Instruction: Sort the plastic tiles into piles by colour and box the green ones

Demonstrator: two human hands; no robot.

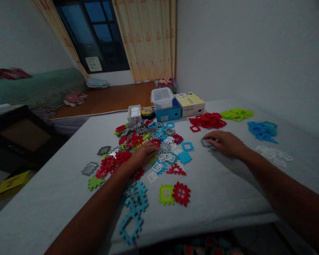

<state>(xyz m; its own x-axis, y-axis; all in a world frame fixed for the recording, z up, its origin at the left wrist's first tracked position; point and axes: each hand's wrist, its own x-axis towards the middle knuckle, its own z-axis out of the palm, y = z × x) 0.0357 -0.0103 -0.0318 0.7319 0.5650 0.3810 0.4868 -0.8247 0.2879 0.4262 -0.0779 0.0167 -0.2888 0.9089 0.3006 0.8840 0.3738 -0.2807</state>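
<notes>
My right hand [223,141] is closed, thumb and fingers on a grey notched interlocking building piece [207,143] at the table surface, right of the middle. My left hand [143,154] reaches into the mixed pile of building pieces. Its fingers are bent together beside grey and white pieces, and their tips are partly hidden. Around it lie red pieces [123,156], a blue square piece [184,157] and small white window frames [157,166]. Closer to me, a lime square piece [166,194] touches a red one [182,194].
Sorted heaps of red [208,120], lime [237,114], blue [263,131] and white pieces [272,154] lie along the right side. A clear plastic tub [162,98] on a blue box [168,114] and a yellow box [190,103] stand at the back of the cloth-covered table [215,198].
</notes>
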